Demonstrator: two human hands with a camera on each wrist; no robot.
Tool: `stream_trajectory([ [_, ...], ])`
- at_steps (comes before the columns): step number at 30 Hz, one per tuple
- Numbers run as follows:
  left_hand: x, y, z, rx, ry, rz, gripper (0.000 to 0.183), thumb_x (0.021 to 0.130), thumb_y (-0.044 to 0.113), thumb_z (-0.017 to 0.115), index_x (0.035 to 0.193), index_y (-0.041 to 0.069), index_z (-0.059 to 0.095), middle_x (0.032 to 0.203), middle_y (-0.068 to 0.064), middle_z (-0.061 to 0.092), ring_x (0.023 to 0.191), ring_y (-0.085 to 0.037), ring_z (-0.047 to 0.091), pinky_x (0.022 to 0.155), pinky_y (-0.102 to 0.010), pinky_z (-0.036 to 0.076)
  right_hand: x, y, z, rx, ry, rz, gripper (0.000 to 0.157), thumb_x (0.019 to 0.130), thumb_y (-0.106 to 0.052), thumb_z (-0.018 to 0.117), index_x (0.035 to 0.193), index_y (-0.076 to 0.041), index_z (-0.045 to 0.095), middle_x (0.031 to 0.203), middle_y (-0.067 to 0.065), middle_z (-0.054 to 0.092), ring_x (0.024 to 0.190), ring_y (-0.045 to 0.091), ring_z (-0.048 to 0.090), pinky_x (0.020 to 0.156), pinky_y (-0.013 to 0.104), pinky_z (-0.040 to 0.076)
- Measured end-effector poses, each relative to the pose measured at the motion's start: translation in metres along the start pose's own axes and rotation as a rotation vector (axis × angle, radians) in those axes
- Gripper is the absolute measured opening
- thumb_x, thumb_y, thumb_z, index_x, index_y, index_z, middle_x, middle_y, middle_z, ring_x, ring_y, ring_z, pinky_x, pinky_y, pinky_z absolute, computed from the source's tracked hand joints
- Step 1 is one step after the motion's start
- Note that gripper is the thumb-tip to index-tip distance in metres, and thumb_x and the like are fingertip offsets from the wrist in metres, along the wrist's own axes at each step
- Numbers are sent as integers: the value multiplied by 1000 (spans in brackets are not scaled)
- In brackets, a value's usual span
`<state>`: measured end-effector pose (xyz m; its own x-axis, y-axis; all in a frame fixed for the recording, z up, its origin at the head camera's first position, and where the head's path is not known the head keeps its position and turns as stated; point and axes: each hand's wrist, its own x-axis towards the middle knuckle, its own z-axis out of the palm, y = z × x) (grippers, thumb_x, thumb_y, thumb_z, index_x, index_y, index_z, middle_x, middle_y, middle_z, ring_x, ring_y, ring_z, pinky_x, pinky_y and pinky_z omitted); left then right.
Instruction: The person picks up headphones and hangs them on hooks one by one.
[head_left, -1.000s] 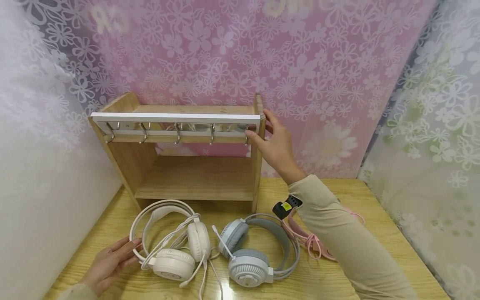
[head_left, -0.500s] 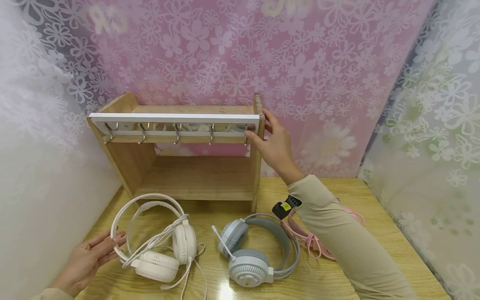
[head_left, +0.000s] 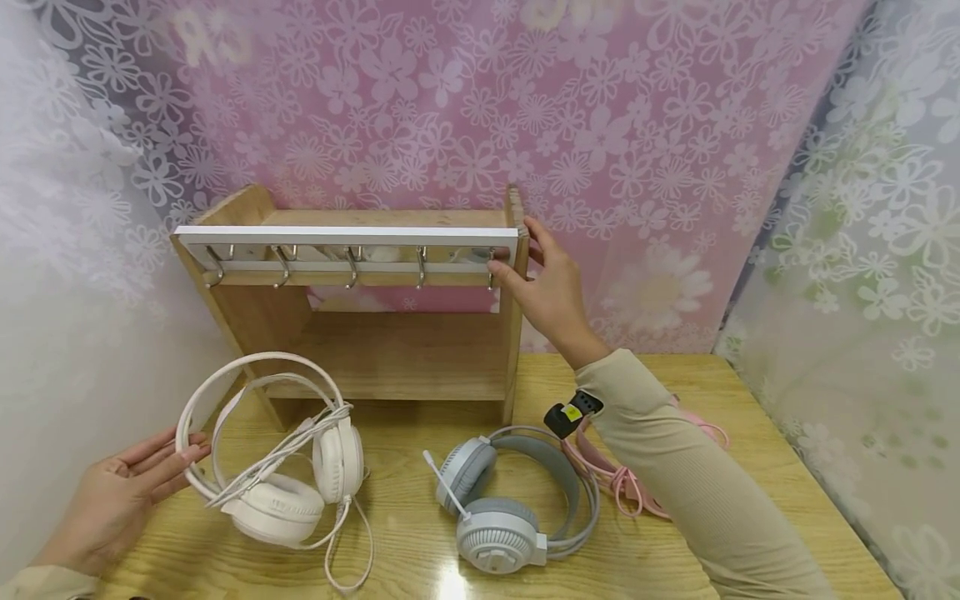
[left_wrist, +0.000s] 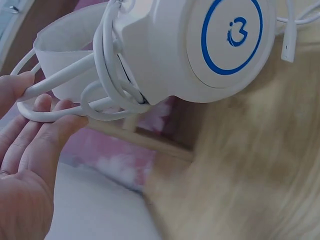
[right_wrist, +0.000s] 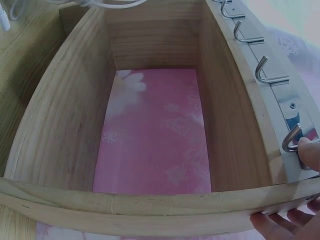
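While the right hand holds the end of the wooden rack, its thumb sits by the last metal hook and its fingers curl around the side board. That hand seems to keep the rack from sliding.

The left hand has its fingers out almost straight, and they touch the band of the white headset and prop it up. The headset is tipped up over the left part of the table, just in front of the rack, with its cord wound around it and one loop hanging down. I cannot tell if any part of it rests on the wood.

A grey headset lies flat in the middle of the table. A pink one peeks out from under the right sleeve.

I think the white headset is on its way up to a hook. For that, the band must go over the hook's tip, and the loose cord must not catch.
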<state>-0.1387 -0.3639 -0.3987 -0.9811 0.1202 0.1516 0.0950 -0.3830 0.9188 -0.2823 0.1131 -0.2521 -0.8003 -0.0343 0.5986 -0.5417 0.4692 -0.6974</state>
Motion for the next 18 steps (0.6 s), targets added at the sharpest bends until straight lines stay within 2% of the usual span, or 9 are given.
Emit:
stream_trajectory([
  [5,6,17,-3,80,31,36,47,95,-16,43,120,18,66,109,-9,70,98,-20,68,79,-30,57,0,0,0,4,-3,-1,71,87,-28,74,145,-7,39,144,10,45,125,32,51,94,42,52],
  [12,14,36,-4,152,10,122,50,94,-18,43,122,18,64,108,-9,70,97,-18,68,77,-27,57,0,0,0,-3,-4,4,72,87,-29,74,146,-7,39,145,10,45,125,33,51,90,42,54],
  [18,21,50,-6,151,-10,184,50,93,-20,42,124,13,64,109,-9,70,99,-17,68,77,-25,57,0,0,0,-4,-4,3,72,87,-29,73,146,-8,39,145,9,45,125,32,51,90,42,54],
])
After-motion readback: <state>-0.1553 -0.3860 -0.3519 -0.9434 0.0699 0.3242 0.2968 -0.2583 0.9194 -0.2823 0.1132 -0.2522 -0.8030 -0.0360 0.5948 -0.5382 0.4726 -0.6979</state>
